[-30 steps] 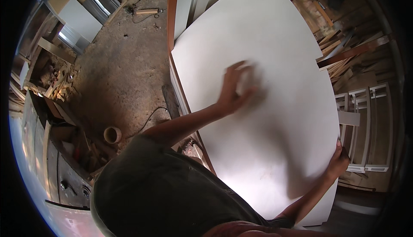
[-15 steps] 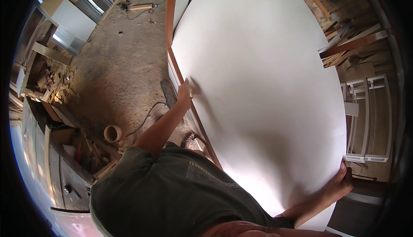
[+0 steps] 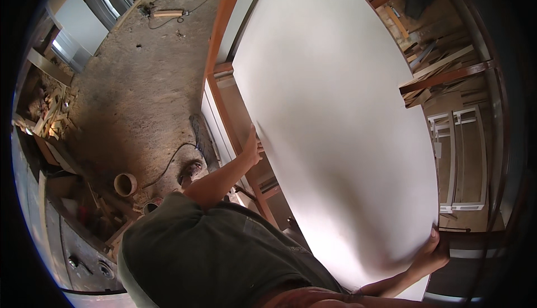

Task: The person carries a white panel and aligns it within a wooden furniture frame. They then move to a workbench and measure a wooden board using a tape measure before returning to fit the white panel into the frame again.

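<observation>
A large white panel lies across a reddish-brown wooden frame in front of me. My left hand is closed on the panel's left edge, its thumb side up and part of its fingers hidden by the sheet. At the near right, my right hand grips the opposite edge, thumb on top and the other fingers beneath. On the panel's right side, a cut-out notch sits beside a brown crossbar. Frame members show in a gap along the panel's left edge.
A white slatted frame lies beyond the panel on the right, below a pile of wood strips. To my left are a round tub, a cable and scrap wood on the dusty floor.
The panel has slid right relative to the brown frame, with both hands still on its edges. A gap showing the frame has opened at its left. My view has shifted too.
</observation>
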Action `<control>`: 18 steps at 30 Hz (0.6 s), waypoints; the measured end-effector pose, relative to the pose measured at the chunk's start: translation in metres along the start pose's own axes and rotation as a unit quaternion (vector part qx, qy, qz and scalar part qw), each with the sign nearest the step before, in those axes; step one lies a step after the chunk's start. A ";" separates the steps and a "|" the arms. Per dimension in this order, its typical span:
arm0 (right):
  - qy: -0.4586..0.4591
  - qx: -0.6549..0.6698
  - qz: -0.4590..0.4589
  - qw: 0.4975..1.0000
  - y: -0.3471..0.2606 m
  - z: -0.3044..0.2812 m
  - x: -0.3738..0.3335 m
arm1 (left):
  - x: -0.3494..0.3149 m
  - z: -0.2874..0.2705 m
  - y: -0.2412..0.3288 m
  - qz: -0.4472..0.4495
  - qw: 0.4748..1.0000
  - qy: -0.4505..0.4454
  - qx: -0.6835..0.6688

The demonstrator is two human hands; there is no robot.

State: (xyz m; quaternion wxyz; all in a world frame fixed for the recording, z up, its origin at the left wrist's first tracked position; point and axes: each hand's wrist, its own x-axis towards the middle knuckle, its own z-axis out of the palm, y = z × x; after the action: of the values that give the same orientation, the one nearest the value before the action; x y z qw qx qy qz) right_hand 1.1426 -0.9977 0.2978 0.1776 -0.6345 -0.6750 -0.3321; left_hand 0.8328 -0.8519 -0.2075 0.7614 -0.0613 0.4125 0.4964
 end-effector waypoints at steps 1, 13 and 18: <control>0.008 -0.004 -0.006 1.000 0.002 0.000 0.003 | 0.004 0.002 -0.001 -0.008 0.999 -0.032 0.000; 0.074 0.028 0.017 0.997 0.039 -0.020 0.001 | -0.042 0.046 0.027 0.047 0.989 -0.092 0.106; 0.090 0.018 0.023 0.996 0.053 -0.039 -0.011 | -0.052 0.047 0.021 0.080 0.986 -0.091 0.115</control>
State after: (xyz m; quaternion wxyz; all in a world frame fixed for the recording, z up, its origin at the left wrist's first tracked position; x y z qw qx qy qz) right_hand 1.1888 -1.0333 0.3305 0.2566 -0.6137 -0.6477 -0.3714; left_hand 0.8337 -0.8541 -0.1341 0.7553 0.1049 0.3996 0.5088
